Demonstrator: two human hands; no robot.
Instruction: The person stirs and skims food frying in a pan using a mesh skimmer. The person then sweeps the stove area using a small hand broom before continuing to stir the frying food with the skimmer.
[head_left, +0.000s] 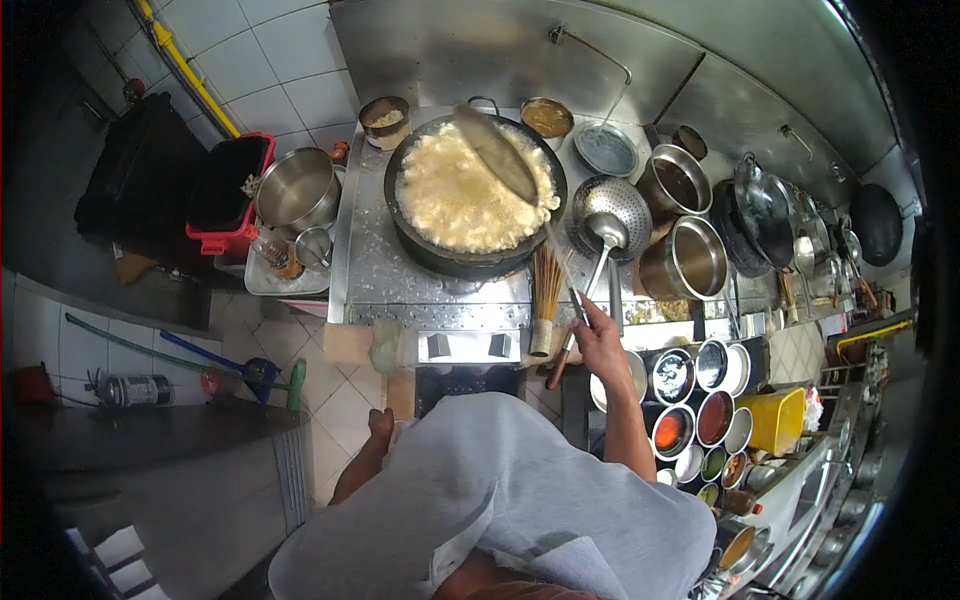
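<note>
A large black wok (pixel 470 262) on the steel stove holds pale, foaming food (pixel 460 190). My right hand (pixel 600 345) is closed on the handle of a long utensil (pixel 498 155), whose broad end is motion-blurred over the right part of the wok. My left hand (pixel 381 424) hangs low at my left side, away from the stove, with its fingers curled; I cannot make out anything in it. A bamboo brush (pixel 545 295) and a perforated skimmer (pixel 612 220) lie to the right of the wok.
Steel pots (pixel 684 258) stand right of the skimmer, and round containers of sauces (pixel 672 430) sit at the lower right. A metal pot (pixel 298 190), a bottle (pixel 277 255) and a red bin (pixel 225 240) are at the left. A tap (pixel 628 75) overhangs the back.
</note>
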